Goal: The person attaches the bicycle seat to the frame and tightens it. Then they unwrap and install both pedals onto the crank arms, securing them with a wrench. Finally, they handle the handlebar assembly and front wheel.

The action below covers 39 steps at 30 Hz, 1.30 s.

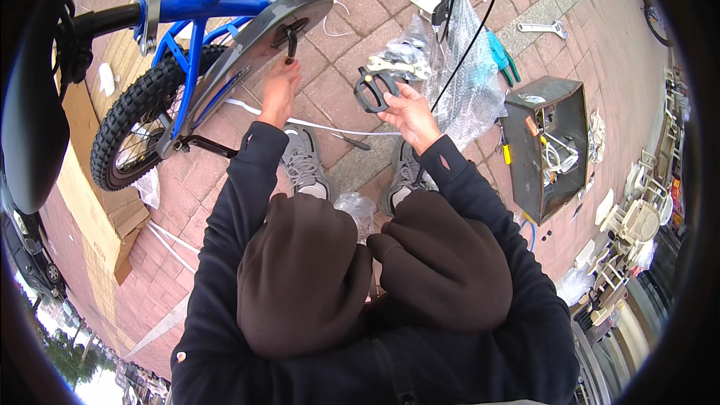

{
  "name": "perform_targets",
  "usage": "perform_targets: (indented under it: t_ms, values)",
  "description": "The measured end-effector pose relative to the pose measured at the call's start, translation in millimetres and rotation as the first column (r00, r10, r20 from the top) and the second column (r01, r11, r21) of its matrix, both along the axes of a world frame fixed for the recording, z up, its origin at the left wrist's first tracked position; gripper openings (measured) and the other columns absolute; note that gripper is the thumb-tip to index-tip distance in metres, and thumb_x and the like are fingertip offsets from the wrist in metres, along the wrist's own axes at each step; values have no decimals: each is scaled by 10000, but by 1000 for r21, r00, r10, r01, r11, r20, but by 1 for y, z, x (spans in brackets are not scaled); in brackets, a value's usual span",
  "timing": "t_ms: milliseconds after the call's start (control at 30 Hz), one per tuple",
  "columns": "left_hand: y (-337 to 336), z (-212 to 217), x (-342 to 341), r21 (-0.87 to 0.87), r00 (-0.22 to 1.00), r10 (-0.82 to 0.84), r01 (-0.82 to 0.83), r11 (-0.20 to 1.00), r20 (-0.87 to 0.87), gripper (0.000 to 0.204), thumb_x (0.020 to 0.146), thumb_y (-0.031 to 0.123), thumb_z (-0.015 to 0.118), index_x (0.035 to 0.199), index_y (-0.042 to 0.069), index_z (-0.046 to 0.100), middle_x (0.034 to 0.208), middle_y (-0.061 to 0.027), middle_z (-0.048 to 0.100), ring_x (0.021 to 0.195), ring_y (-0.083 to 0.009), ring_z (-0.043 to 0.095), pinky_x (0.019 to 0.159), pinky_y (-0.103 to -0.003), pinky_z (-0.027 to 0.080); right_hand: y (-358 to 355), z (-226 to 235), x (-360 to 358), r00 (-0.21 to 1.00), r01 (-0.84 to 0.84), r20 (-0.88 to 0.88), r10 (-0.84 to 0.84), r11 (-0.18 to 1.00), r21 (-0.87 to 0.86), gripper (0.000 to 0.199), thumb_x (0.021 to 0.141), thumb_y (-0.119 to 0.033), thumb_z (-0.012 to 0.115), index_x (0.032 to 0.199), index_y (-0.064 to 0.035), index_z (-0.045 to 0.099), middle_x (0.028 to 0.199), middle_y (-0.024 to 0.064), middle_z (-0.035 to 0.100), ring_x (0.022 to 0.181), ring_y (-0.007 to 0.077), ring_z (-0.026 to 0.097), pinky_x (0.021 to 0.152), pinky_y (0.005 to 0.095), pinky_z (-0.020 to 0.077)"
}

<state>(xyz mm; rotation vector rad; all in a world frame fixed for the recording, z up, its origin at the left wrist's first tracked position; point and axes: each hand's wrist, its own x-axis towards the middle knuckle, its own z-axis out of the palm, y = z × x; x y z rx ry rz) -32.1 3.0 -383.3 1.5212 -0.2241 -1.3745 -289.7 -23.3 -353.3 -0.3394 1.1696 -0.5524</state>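
My right hand (pixel 410 114) grips a black bicycle pedal (pixel 369 93) by its near side, thumb and fingers closed on the frame. The fingers of my left hand (pixel 279 93) are closed at the lower end of a black crank arm (pixel 292 46); their far side is hidden. That crank stands out from the grey chain guard (pixel 262 41) of a small bicycle with a blue frame (pixel 196 49). Its knobby tyre (pixel 124 116) lies toward the left. A second crank arm (pixel 214 147) points toward my left forearm.
On the brick paving to the right are bubble wrap (pixel 469 90), teal-handled pliers (pixel 502 58), an adjustable wrench (pixel 543 28) and an open metal toolbox (pixel 517 172). A screwdriver (pixel 352 141) lies between my shoes. Cardboard (pixel 97 187) sits under the bicycle, and black cables (pixel 480 26) hang ahead.
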Motion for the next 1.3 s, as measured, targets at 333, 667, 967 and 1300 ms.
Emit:
perform_targets:
  t_ms: [333,667,967,1300]
  values:
    - [-77,3,-37,-84,825,-64,20,996,-562,445,896,224,570,1258,26,405,1350,-98,416,1268,-249,367,1036,-417,313,-1,0,7,997,22,82,-17,997,-68,383,857,-40,567,1223,-8,456,916,27,580,797,128,591,661,286,517]
    - [-67,77,-42,-444,300,-351,-346,826,-887,273,831,316,583,850,50,643,931,-81,664,1046,-255,556,994,-440,348,5,-2,0,993,91,83,-89,996,-14,399,864,-50,569,1242,-29,444,974,44,592,814,144,599,675,302,514]
    - [5,35,-73,-43,889,-386,387,921,-246,409,852,206,616,1202,79,444,1082,-74,582,957,-220,585,842,-396,468,3,-2,11,990,-71,111,86,988,-136,325,874,-111,575,1180,-25,507,976,31,594,822,133,599,666,283,511]
    - [28,-31,-58,359,925,-311,373,856,-219,287,848,34,547,1117,110,481,913,-35,580,779,-139,584,580,-294,498,6,-43,-8,613,-734,-718,329,574,-364,345,780,-151,634,1071,28,586,987,179,645,879,262,638,772,344,493]
